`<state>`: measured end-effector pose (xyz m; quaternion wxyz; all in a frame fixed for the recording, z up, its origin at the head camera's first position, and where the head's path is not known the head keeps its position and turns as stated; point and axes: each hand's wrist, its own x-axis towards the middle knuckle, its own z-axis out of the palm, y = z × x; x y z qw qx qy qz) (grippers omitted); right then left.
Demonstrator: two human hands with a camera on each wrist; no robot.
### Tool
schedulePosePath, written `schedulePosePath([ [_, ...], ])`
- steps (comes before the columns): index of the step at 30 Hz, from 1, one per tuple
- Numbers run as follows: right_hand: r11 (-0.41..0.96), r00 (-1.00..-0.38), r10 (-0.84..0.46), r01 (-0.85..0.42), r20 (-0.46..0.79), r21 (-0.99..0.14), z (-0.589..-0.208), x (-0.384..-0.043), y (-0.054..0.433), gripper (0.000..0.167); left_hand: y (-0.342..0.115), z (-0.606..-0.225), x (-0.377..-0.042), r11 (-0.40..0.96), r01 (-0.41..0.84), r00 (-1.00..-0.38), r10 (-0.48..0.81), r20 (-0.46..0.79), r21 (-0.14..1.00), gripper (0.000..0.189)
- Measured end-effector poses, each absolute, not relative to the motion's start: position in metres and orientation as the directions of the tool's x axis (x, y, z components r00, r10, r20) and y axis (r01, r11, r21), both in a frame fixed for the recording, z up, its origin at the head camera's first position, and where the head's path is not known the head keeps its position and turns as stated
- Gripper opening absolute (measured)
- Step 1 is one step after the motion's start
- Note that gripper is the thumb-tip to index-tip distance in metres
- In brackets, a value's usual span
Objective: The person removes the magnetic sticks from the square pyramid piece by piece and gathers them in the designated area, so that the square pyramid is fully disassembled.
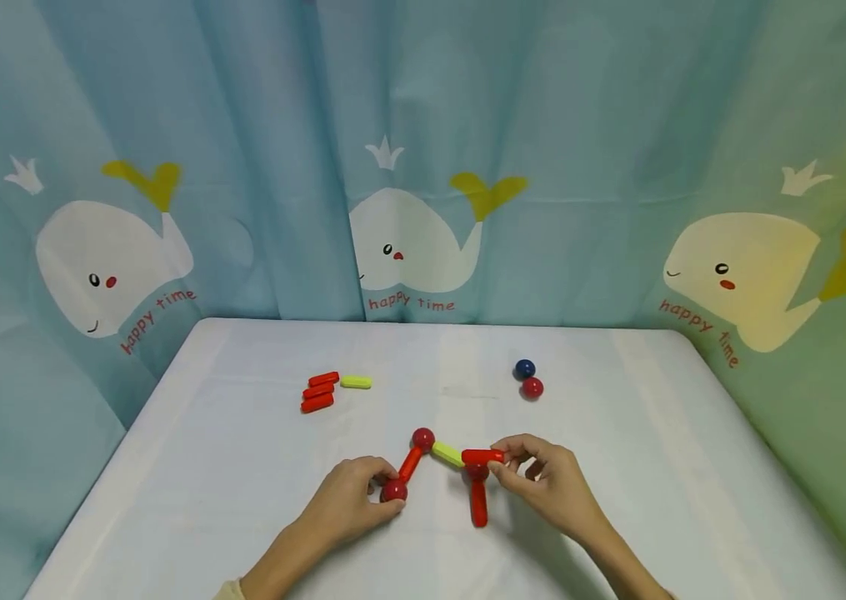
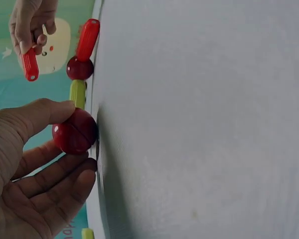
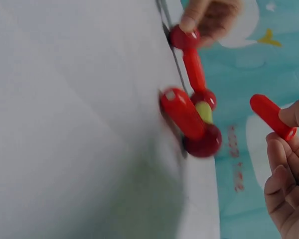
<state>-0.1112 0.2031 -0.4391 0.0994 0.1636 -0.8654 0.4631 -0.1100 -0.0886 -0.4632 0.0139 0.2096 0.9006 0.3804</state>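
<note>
A chain of red balls and short rods lies on the white table. My left hand pinches the near-left red ball between thumb and fingers. From it a red rod runs to a second red ball, then a yellow-green rod to a third red ball. Another red rod sticks out from that third ball toward the front. My right hand pinches a loose red rod by one end; the right wrist view shows it raised and apart from the chain.
Several red rods lie side by side at the back left, with a yellow-green rod beside them. Further right are a blue ball and a red ball. A whale-print curtain hangs behind the table.
</note>
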Motion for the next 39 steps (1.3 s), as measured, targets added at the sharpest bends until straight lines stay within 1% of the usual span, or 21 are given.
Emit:
schedulePosePath([
  [3, 0.516, -0.934, -0.192, -0.357, 0.301, -0.779, -0.434, -0.116, 0.207, 0.016, -0.094, -0.465, -0.107, 0.634, 0.361, -0.917, 0.375, 0.136, 0.684, 0.021],
  [7, 0.468, -0.947, -0.209, -0.317, 0.245, -0.825, -0.434, -0.128, 0.200, 0.015, -0.096, -0.466, -0.104, 0.630, 0.355, -0.919, 0.371, 0.134, 0.691, 0.022],
  [12, 0.412, -0.961, -0.238, -0.228, 0.137, -0.882, -0.429, -0.152, 0.180, 0.018, -0.094, -0.466, -0.101, 0.625, 0.354, -0.918, 0.374, 0.131, 0.695, 0.021],
  [17, 0.390, -0.951, -0.300, -0.188, 0.069, -0.902, -0.421, -0.181, 0.150, 0.018, -0.093, -0.465, -0.102, 0.626, 0.345, -0.917, 0.383, 0.110, 0.700, 0.020],
  [22, 0.399, -0.932, -0.361, -0.187, 0.033, -0.898, -0.424, -0.207, 0.118, 0.017, -0.092, -0.464, -0.103, 0.626, 0.344, -0.915, 0.390, 0.100, 0.700, 0.020],
  [25, 0.409, -0.926, -0.378, -0.160, -0.007, -0.898, -0.429, -0.218, 0.101, 0.018, -0.092, -0.464, -0.102, 0.617, 0.357, -0.911, 0.397, 0.114, 0.701, 0.020],
  [33, 0.513, -0.934, -0.324, -0.040, -0.151, -0.857, -0.430, -0.238, 0.070, 0.013, -0.092, -0.463, -0.099, 0.618, 0.359, -0.915, 0.382, 0.132, 0.699, 0.020],
  [39, 0.562, -0.940, -0.289, -0.014, -0.181, -0.827, -0.431, -0.249, 0.059, 0.013, -0.092, -0.463, -0.100, 0.614, 0.371, -0.910, 0.390, 0.140, 0.696, 0.020],
])
